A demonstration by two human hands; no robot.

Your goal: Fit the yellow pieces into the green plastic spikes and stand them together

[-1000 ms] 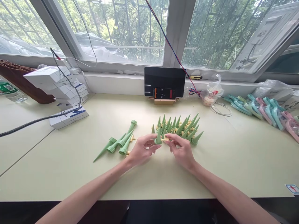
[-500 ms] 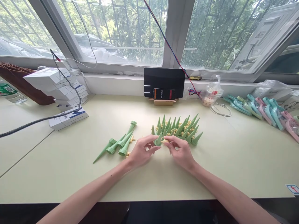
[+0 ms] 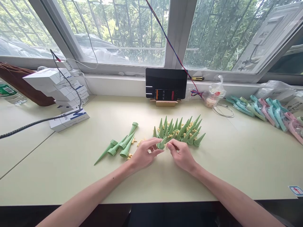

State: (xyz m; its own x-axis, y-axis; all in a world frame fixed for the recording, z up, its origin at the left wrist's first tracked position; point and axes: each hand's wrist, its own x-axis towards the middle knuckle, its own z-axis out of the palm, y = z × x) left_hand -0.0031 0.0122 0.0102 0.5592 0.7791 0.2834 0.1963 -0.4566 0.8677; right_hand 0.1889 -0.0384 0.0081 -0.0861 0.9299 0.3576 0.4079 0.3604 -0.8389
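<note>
My left hand (image 3: pixel 144 154) pinches a short green cone spike (image 3: pixel 162 144) at its base, tip tilted up and to the right. My right hand (image 3: pixel 181 154) is closed beside it, fingertips pinched at the cone's right side on a small yellow part that barely shows. Just behind both hands stands a cluster of several upright green cones (image 3: pixel 181 130) with small yellow pieces among them. Left of my left hand lies a group of long green spikes (image 3: pixel 120 145) on the pale green table (image 3: pixel 71 164), with loose yellow bits (image 3: pixel 139 142) near them.
A black tablet (image 3: pixel 166 82) and a phone (image 3: pixel 166 94) stand at the window ledge behind the cones. Stacked white boxes (image 3: pixel 59 88) and a black cable (image 3: pixel 35 123) sit at the left. Pastel clips (image 3: pixel 267 110) and a plastic bag (image 3: pixel 214 94) lie at the right.
The cone in my left hand has tipped from upright to leaning right and sunk lower. My right fingers have closed in on its side, hiding the yellow part.
</note>
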